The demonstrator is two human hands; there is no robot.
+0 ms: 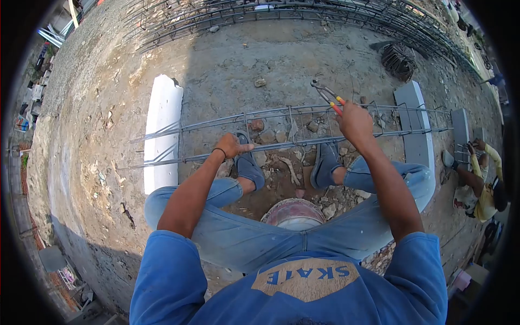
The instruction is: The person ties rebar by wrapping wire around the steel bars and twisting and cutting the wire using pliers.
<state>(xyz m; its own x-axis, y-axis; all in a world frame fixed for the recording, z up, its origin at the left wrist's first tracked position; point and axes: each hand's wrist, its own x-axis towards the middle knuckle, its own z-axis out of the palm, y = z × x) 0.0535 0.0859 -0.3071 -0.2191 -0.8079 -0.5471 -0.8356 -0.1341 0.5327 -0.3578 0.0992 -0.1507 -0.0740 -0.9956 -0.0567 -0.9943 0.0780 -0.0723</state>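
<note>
A long rebar cage point(303, 142) of steel bars and square stirrups lies across in front of me. Its ends rest on a white block point(163, 116) at the left and a grey-white block point(416, 116) at the right. My left hand point(232, 146) is closed round the near bar, thumb pointing right along it. In my right hand point(356, 125) is a pair of pincers point(327, 95) with red and yellow handles, held above the cage. The pincers' head points up and left, apart from the bars.
My feet in dark shoes point(250, 168) stand at the cage. Under me is a round bucket-like seat point(295, 212). Stones point(256, 125) litter the dirt. A coil of wire ties point(399, 60) and more rebar cages point(271, 15) lie beyond. At the right another person point(487, 187) crouches.
</note>
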